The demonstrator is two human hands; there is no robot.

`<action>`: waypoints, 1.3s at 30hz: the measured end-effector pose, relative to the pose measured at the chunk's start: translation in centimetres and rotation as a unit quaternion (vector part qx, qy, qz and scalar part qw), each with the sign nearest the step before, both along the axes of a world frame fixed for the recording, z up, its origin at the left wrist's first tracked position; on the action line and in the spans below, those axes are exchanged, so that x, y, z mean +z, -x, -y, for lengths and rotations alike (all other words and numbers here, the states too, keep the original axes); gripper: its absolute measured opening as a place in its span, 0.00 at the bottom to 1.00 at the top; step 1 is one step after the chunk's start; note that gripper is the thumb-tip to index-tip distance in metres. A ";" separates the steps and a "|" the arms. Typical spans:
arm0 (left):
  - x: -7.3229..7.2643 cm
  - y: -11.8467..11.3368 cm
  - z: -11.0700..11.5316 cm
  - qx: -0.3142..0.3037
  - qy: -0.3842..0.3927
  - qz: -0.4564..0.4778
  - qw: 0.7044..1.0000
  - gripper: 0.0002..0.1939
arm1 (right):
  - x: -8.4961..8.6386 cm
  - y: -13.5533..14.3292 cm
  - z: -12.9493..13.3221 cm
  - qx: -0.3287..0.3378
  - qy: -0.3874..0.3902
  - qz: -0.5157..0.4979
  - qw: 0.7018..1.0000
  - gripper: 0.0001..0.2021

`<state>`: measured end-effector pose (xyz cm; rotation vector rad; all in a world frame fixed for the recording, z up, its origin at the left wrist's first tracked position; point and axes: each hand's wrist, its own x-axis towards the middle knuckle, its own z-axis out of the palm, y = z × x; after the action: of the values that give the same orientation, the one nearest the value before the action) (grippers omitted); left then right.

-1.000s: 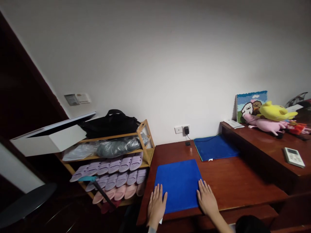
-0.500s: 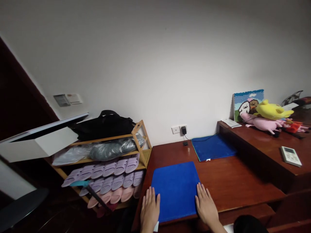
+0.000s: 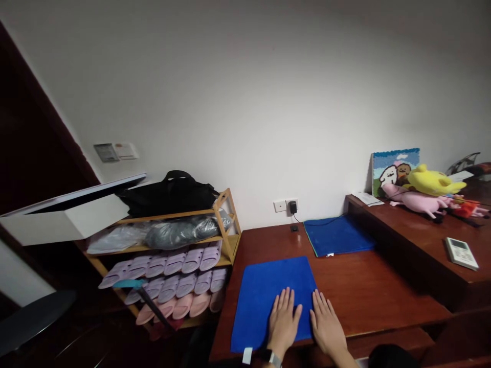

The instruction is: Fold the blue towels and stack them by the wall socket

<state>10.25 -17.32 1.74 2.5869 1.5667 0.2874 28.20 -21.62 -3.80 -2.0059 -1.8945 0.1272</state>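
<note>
A blue cloth (image 3: 259, 296) lies spread flat on the reddish-brown wooden desk (image 3: 356, 286), with a white tag at its near left corner. On its right half rests my left hand (image 3: 284, 318), palm down with the fingers stretched out. My right hand (image 3: 326, 321) lies flat across the cloth's right edge, its fingers extended too. Neither hand grips anything. Farther back on the desk, by the wall, a second blue cloth (image 3: 337, 235) with a green edge lies flat.
Left of the desk stands a wooden shoe rack (image 3: 226, 250) with purple slippers (image 3: 174, 260), pink slippers and a black bag (image 3: 171, 194) on top. To the right, a raised ledge holds plush toys (image 3: 420, 194) and a white remote-like device (image 3: 461, 252). A plugged-in adapter (image 3: 293, 207) is on the wall.
My left hand has moved right from the cloth's left edge onto its right half, close to my right hand. My right hand stays at the right edge.
</note>
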 end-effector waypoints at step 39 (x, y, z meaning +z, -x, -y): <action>1.5 -6.0 -10.5 -0.012 -0.007 0.034 0.999 0.35 | 2.6 -2.6 -15.5 0.026 0.103 0.071 0.992 0.33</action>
<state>16.21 -6.84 3.29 2.5757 1.5161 0.3808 30.82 -6.13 -1.22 -2.1515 -2.0977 0.2076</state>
